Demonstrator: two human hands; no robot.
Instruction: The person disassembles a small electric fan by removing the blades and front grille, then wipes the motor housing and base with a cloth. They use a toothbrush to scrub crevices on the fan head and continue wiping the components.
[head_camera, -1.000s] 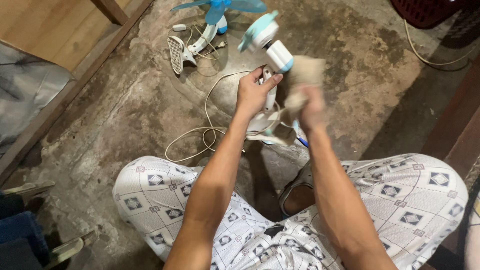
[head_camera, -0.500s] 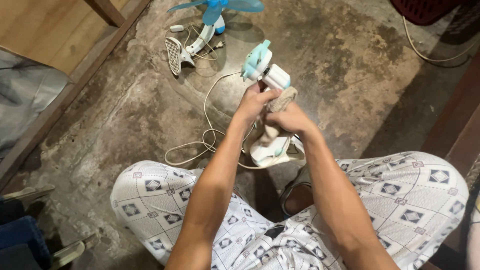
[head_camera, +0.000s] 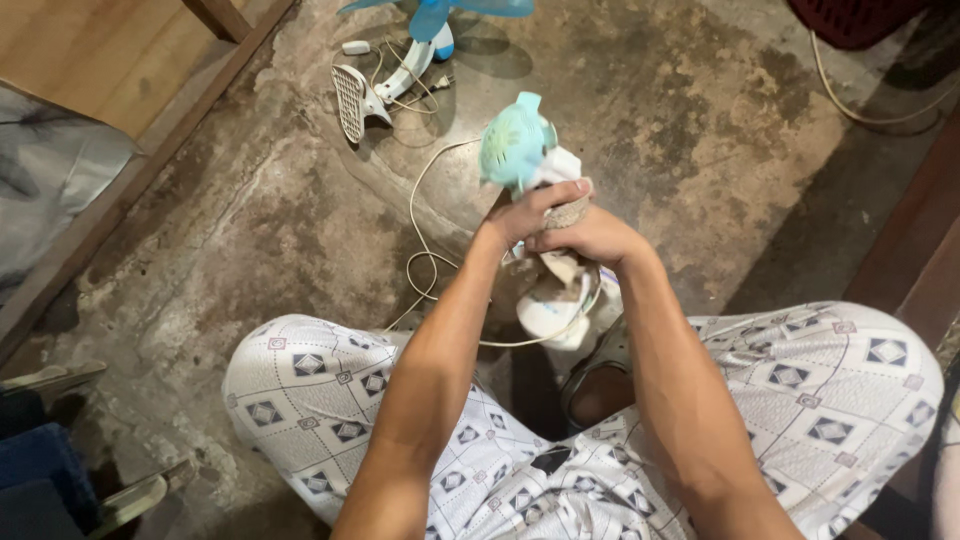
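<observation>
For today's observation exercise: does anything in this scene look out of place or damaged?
Yes. The held small fan has no blades or guard, only its teal motor head. A second fan lies tipped on the concrete floor, cord tangled.

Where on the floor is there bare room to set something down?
Bare concrete floor lies right of the fan body held in the left hand and right hand, up to the cable. Another patch lies left, toward the wooden beam. It is crowded at top centre: second fan and white cord.
</observation>
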